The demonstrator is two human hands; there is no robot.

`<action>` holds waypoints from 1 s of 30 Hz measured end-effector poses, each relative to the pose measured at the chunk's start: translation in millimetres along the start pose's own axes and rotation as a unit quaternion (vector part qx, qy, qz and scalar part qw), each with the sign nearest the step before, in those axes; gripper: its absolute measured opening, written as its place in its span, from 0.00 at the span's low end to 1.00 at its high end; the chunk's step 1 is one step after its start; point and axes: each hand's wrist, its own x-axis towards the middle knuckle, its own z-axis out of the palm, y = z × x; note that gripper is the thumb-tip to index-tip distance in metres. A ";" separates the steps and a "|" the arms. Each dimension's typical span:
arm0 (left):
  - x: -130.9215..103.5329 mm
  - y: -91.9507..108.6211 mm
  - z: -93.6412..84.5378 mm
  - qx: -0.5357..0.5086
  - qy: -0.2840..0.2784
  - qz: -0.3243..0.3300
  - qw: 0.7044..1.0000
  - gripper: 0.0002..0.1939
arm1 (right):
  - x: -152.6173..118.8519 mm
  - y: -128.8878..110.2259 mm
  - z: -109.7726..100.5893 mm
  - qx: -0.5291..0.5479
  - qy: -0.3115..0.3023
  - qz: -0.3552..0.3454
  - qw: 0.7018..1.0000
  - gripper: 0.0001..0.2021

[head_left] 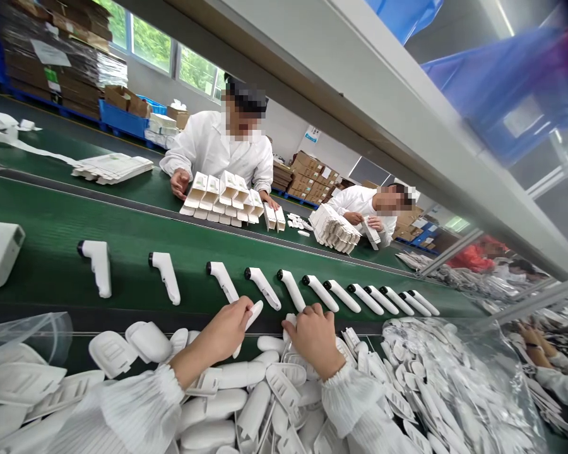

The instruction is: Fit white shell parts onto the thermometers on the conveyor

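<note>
My left hand [228, 329] is closed around a white plastic cover [254, 314] whose rounded end sticks out past the fingers, beside a white infrared thermometer [223, 282] on the green belt. My right hand [315, 339] has its fingers curled, thumb and fingertips at a small white plastic piece [290, 320], just below another thermometer [291, 291]; the fingers hide part of that piece. Beneath both wrists lies a pile of loose white plastic covers [253, 410], some showing a ribbed inner face.
More black-tipped thermometers line the green conveyor belt [127, 217]. A clear plastic bag [473, 378] of white parts is at right, another bag [52, 340] at left. Two people work across the belt, one by white cartons [227, 195]. A grey beam [360, 69] hangs overhead.
</note>
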 end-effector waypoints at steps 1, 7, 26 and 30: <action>0.1 0.2 -1.1 -0.009 0.000 -0.007 1.000 0.12 | -1.4 -3.3 0.4 0.005 -0.009 -0.003 1.000 0.17; -0.6 0.5 -2.8 -0.035 0.008 0.000 0.999 0.11 | 8.5 -1.8 2.6 0.117 -0.074 0.046 0.989 0.17; -3.2 15.0 -5.0 -0.348 0.036 -0.136 0.927 0.20 | 62.5 30.4 22.6 0.313 -0.020 -0.006 0.950 0.23; -5.3 17.9 -6.8 -0.419 0.011 -0.194 0.887 0.18 | 71.2 30.8 36.6 0.187 -0.030 -0.007 0.982 0.28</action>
